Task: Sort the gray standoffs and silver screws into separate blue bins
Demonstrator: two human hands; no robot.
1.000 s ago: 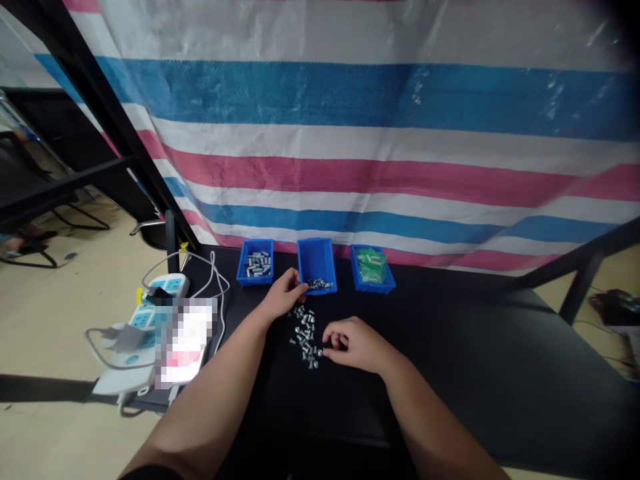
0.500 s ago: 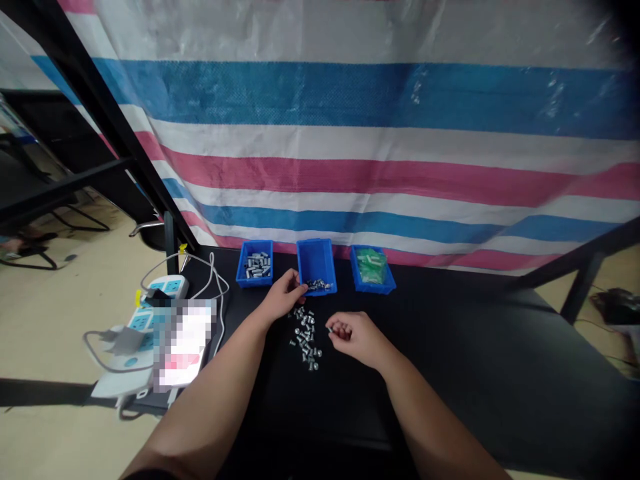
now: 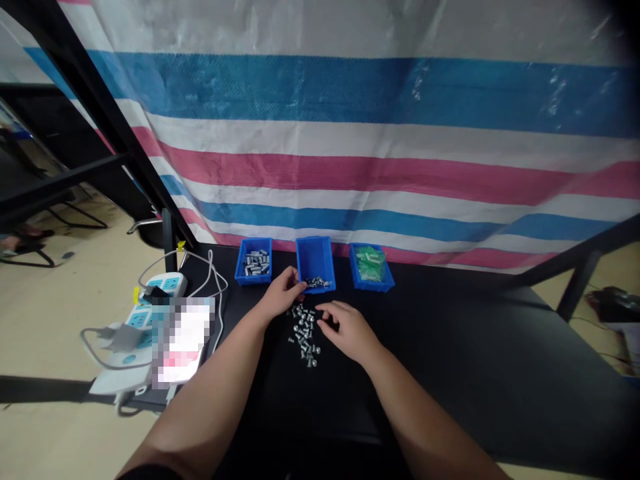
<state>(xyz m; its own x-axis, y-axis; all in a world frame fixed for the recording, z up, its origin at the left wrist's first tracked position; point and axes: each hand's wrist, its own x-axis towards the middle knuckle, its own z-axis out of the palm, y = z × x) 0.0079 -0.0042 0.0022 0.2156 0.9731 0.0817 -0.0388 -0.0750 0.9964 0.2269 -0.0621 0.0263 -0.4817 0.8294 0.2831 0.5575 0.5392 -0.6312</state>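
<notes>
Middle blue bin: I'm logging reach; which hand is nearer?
Left. The left hand is at the near left corner of the middle blue bin; the right hand is farther off, beside the screws.

We cannot see the near left corner of the middle blue bin (image 3: pixel 315 257), because the left hand (image 3: pixel 284 293) covers it. Under the right hand (image 3: pixel 347 327), some fingers are hidden from us. The loose screws (image 3: pixel 306 333) are too small for us to read their threads. The phone screen (image 3: pixel 186 340) is pixelated. The picture's edges cut both forearms (image 3: pixel 215 387) and the striped sheet (image 3: pixel 325 173).
</notes>
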